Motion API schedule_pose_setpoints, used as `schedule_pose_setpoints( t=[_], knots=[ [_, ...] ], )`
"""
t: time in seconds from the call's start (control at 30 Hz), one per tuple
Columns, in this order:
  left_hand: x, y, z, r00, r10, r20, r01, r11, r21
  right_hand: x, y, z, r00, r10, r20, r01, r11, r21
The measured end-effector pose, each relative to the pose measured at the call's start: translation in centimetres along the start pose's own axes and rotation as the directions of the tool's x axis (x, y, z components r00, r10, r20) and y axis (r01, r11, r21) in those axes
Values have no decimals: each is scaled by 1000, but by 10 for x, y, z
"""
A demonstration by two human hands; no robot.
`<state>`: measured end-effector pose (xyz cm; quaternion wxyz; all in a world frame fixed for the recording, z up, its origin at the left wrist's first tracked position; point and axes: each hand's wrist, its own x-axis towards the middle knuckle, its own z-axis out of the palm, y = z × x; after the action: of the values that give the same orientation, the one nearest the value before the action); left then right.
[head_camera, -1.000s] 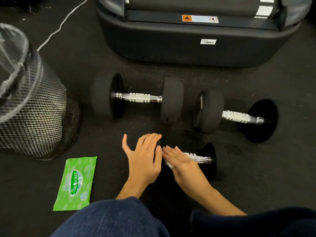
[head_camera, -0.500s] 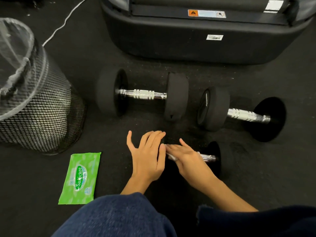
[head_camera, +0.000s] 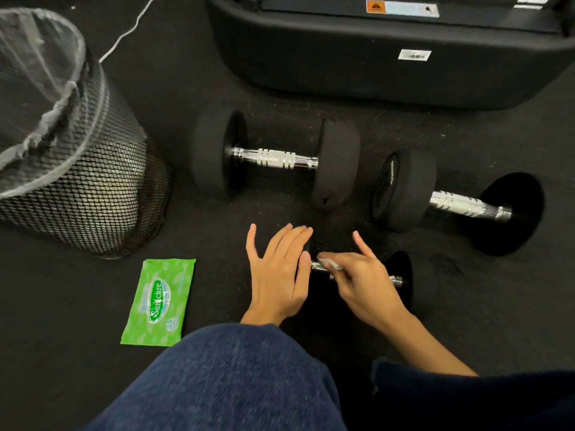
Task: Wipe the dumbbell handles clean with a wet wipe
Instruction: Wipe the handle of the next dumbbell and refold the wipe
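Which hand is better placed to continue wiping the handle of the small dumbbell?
Probably the right hand: it is on the small dumbbell's handle and seems to hold the wet wipe. The left hand lies flat over the dumbbell's left end, apparently steadying it.

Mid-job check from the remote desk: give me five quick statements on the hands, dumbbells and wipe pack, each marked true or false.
1. The right hand rubs a wet wipe on the small dumbbell. True.
2. The left hand grips a large dumbbell. False: it lies flat on the small dumbbell's near end.
3. The wipe pack sits in the mesh bin. False: it lies on the floor beside it.
4. Three dumbbells are visible. True.
5. The wipe pack is blue. False: green.
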<state>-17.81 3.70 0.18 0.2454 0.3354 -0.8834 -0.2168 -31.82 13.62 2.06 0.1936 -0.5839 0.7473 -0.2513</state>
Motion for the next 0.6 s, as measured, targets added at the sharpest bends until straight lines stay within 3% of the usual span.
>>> schedule_pose_setpoints(
  t=[0.13,0.27,0.4,0.53,0.6],
  knots=[
    [2,-1,0,1000,13,1,-13,1000,14,-16,-8,7,995,-91,41,88,993,73],
    [2,-1,1,1000,-9,-1,9,1000,6,-11,0,7,998,-10,-67,15,997,71],
    [2,-1,0,1000,13,-7,-12,1000,20,-20,-7,14,998,-52,-17,53,995,80],
    [1,0,-1,1000,5,-6,-5,1000,14,-17,-3,12,991,10,-133,2,996,88],
    [0,0,-1,1000,9,-7,-9,1000,15,-17,-4,15,995,-10,-102,16,998,60]
  ],
)
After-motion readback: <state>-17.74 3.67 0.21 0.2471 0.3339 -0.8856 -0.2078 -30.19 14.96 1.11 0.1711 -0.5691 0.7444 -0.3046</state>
